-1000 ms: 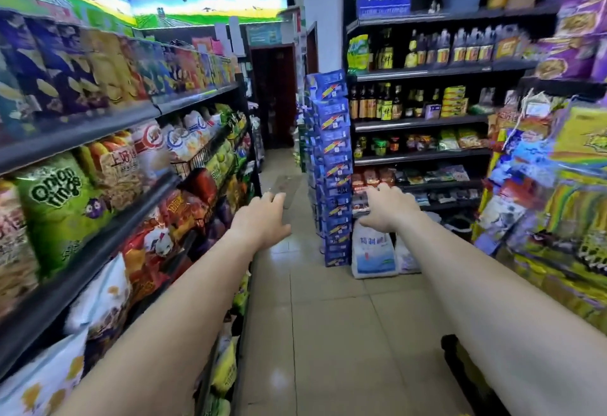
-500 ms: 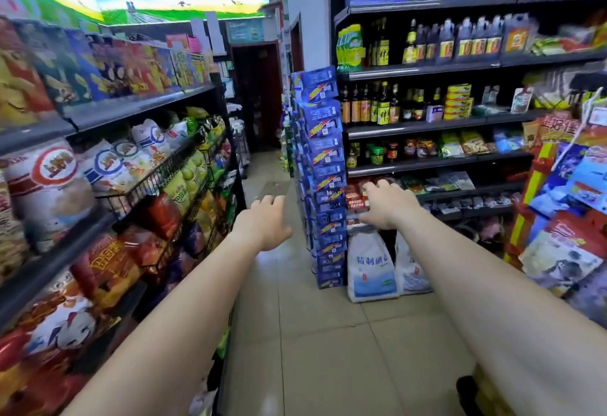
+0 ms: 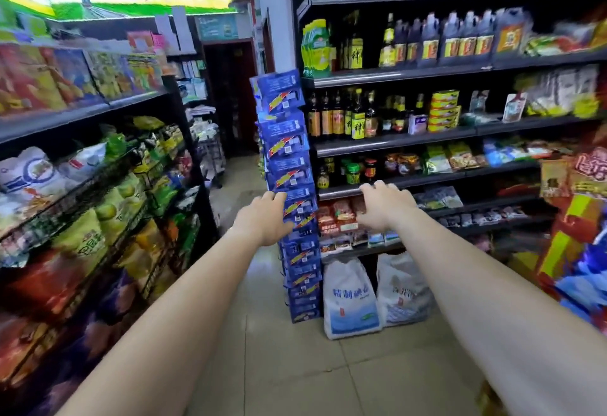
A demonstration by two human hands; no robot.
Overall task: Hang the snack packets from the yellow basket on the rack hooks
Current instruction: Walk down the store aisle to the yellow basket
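Both arms now reach nearer the tall column of blue snack packets (image 3: pixel 285 149), beside shelves (image 3: pixel 394 143) of sauce bottles (image 3: pixel 341 116); left hand (image 3: pixel 262 218) overlaps it, right hand (image 3: pixel 384 205) alongside, each grip loose, empty.

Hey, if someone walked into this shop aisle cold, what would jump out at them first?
Two bare arms reach down the aisle, left hand and right hand both empty, before a tall column of blue packets at the end of the right-hand shelving. Two white sacks sit on the floor beside its foot, and dark bottles line an upper shelf on the right.
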